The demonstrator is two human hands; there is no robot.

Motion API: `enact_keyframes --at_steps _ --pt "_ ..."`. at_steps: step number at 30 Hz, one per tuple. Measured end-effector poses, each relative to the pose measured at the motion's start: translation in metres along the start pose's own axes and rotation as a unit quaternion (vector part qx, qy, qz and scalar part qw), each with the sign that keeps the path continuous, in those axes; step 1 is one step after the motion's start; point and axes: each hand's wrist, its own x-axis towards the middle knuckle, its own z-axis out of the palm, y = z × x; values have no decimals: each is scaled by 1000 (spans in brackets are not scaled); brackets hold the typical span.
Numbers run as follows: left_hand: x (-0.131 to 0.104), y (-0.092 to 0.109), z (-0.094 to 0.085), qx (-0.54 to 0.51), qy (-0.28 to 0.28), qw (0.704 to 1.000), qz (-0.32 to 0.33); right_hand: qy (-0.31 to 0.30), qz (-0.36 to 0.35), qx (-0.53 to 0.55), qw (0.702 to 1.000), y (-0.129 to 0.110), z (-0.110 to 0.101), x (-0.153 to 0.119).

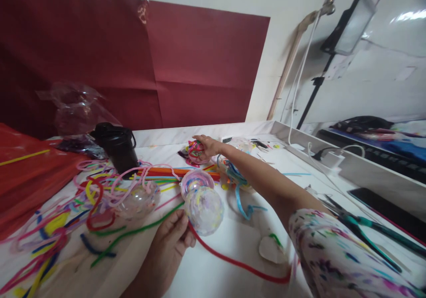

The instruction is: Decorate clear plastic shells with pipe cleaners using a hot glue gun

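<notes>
My left hand has its grip around a clear ball stuffed with colourful bits, sitting on the white surface just in front of the black cup. My right hand is stretched way out past the cup's right side, fingers closed on a small pink tangle of pipe cleaners. A red pipe cleaner trails off from under the ball.
</notes>
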Motion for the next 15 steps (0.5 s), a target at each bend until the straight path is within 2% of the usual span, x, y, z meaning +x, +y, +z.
enact_keyframes --at_steps 7,15 --pt "-1 3 2 -1 26 1000 -3 13 71 121 990 8 -5 12" --pt "1 3 1 1 40 999 -16 53 84 186 978 15 -8 21"
